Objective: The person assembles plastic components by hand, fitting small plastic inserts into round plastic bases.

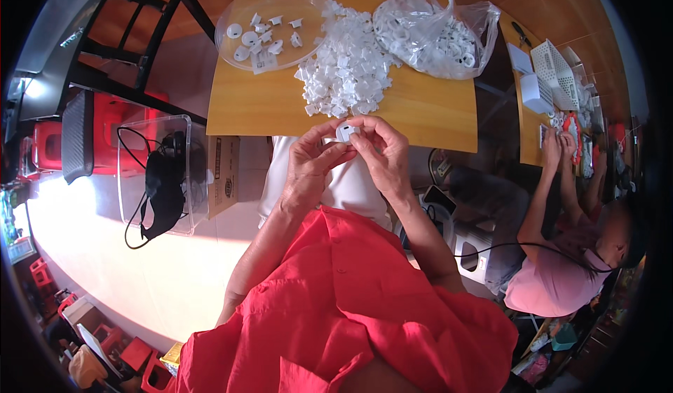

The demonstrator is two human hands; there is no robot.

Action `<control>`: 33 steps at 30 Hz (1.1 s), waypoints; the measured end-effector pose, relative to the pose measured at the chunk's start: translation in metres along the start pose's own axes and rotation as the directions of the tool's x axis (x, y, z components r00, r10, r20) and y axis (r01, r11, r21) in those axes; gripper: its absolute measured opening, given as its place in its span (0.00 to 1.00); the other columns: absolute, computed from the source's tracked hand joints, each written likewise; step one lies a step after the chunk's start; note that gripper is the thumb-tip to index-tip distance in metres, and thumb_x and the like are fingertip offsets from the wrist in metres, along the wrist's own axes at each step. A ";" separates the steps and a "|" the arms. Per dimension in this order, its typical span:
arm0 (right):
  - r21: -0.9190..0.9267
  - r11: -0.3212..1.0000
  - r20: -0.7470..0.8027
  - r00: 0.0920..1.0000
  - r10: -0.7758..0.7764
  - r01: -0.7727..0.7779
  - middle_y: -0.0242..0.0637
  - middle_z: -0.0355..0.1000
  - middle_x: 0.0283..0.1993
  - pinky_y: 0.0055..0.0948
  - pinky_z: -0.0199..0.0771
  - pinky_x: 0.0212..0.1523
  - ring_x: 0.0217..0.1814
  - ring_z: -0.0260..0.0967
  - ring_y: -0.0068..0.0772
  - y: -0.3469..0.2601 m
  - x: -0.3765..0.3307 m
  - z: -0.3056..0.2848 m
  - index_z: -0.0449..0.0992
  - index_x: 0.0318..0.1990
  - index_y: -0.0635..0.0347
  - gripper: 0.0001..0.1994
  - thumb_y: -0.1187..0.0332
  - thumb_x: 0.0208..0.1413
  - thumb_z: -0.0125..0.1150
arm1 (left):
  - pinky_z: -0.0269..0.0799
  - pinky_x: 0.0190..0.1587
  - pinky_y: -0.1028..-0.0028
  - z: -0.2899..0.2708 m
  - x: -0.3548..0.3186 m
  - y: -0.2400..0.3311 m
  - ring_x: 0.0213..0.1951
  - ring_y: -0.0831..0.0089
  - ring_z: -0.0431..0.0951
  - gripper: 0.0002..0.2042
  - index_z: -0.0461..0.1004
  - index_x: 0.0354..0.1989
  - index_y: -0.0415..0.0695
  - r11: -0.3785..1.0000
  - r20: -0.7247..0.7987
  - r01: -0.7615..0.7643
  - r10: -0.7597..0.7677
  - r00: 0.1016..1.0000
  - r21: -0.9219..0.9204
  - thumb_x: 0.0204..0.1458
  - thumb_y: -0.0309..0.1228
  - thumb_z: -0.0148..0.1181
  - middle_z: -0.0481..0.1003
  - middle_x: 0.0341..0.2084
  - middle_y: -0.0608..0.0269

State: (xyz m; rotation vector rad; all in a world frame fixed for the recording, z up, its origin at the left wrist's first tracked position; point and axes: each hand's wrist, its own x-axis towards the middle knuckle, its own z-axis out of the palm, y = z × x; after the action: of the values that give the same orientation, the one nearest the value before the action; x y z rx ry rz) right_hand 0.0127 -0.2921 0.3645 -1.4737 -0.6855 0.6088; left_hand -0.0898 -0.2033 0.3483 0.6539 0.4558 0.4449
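Observation:
Both hands meet just below the near edge of the yellow wooden table [266,106]. My left hand [312,165] and my right hand [382,155] pinch one small white plastic part [345,132] between their fingertips. Right above them on the table lies a heap of small white plastic pieces [347,71]. Left of the heap sits a clear round lid or tray [270,25] holding several white round parts. A clear plastic bag [434,36] full of white ring-shaped parts rests at the heap's right.
A clear plastic bin [158,176] with a black mask and cord stands on the floor at left, next to a cardboard box [223,176]. Red stools [105,130] stand further left. Another person in a pink shirt [561,274] works at the right by a white basket [554,67].

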 end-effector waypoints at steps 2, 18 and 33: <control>-0.008 1.000 0.011 1.000 0.016 -0.015 0.32 0.71 0.33 0.17 0.68 0.33 0.31 0.67 0.16 -0.004 0.000 -0.001 0.72 0.38 0.65 0.08 0.77 0.49 0.54 | 0.74 0.44 0.74 -0.003 0.000 0.001 0.37 0.72 0.76 0.16 0.67 0.49 0.39 1.000 0.036 0.017 -0.017 0.999 -0.008 0.49 0.18 0.52 0.74 0.37 0.59; 0.142 0.987 0.136 0.990 0.049 -0.068 0.36 0.72 0.32 0.19 0.73 0.31 0.31 0.72 0.23 -0.017 0.000 -0.012 0.72 0.34 0.67 0.08 0.82 0.44 0.59 | 0.74 0.42 0.75 -0.002 -0.004 0.010 0.36 0.75 0.75 0.17 0.67 0.49 0.37 0.994 0.102 0.034 -0.045 0.994 0.108 0.49 0.17 0.52 0.74 0.31 0.61; -0.004 0.999 0.123 0.991 -0.042 0.043 0.34 0.66 0.35 0.20 0.73 0.35 0.36 0.70 0.25 -0.021 -0.001 -0.018 0.73 0.35 0.66 0.09 0.81 0.44 0.61 | 0.74 0.41 0.76 -0.001 -0.002 0.004 0.37 0.75 0.75 0.14 0.68 0.46 0.38 0.996 0.099 0.090 -0.092 0.991 0.025 0.49 0.19 0.53 0.73 0.35 0.59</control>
State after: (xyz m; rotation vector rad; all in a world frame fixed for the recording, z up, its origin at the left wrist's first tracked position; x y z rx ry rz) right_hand 0.0241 -0.3053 0.3859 -1.4327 -0.8137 0.6695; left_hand -0.0934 -0.2011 0.3505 0.6691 0.3934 0.3196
